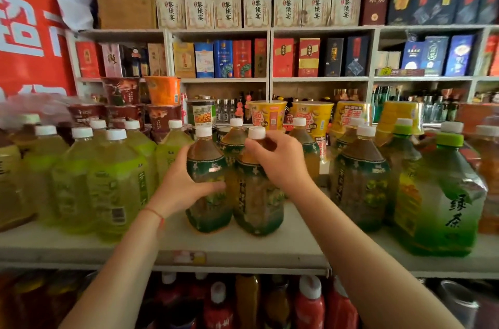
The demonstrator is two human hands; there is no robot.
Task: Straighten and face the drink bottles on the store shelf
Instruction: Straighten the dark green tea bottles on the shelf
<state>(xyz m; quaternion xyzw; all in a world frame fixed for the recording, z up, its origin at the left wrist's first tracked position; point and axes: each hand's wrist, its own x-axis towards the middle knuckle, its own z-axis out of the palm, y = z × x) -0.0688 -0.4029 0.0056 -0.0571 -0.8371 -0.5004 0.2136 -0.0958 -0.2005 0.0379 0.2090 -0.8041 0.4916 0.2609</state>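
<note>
Two brown tea bottles with dark green labels and white caps stand side by side at the middle of the white shelf (243, 247). My left hand (183, 183) grips the body of the left bottle (208, 207) from its left side, thumb across the label. My right hand (278, 158) grips the shoulder and neck of the right bottle (256, 207) just below its cap. More of the same tea bottles (359, 180) stand to the right and behind. Pale green drink bottles (116, 185) fill the left of the shelf.
A large green tea jug (442, 210) with a green cap stands at the right front. Instant noodle cups (313, 112) line the back. Boxed goods (224, 59) fill the wall shelves above. Red-capped and red bottles (310, 304) sit on the shelf below.
</note>
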